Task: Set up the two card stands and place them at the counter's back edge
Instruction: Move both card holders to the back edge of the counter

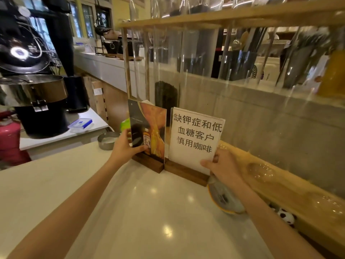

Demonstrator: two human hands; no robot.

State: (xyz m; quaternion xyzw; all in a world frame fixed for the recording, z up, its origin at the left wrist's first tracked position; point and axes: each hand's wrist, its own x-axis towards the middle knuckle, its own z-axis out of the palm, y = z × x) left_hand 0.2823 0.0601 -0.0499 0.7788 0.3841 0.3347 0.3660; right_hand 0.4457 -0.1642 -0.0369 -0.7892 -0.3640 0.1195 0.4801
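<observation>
- Two card stands are upright side by side on the white counter [153, 212], their wooden bases touching or nearly so, close to the grey back wall [261, 116]
- Left card stand [149, 128]: clear panel holding a dark and orange bottle advert, slotted in a dark wooden base [149, 165]
- Right card stand [196, 135]: clear panel holding a white notice printed in black characters, in a longer wooden base [186, 173]
- Handling, as judged: panels look stiff, smooth and thin, likely slippery and prone to scratching or cracking; the bases appear to carry most of the weight, so a stand gripped high on the panel could tip or pull out of its slot. Best hold is low on the panel edge or on the base itself
- Left hand [125, 146]: gripping the advert panel at its lower left edge, thumb across the front, fingers behind
- Right hand [222, 165]: gripping the notice panel at its lower right corner, thumb in front, fingers behind
- A yellow-rimmed dish [224, 200] lies just beside the right base, partly under the right wrist; a knock is possible
</observation>
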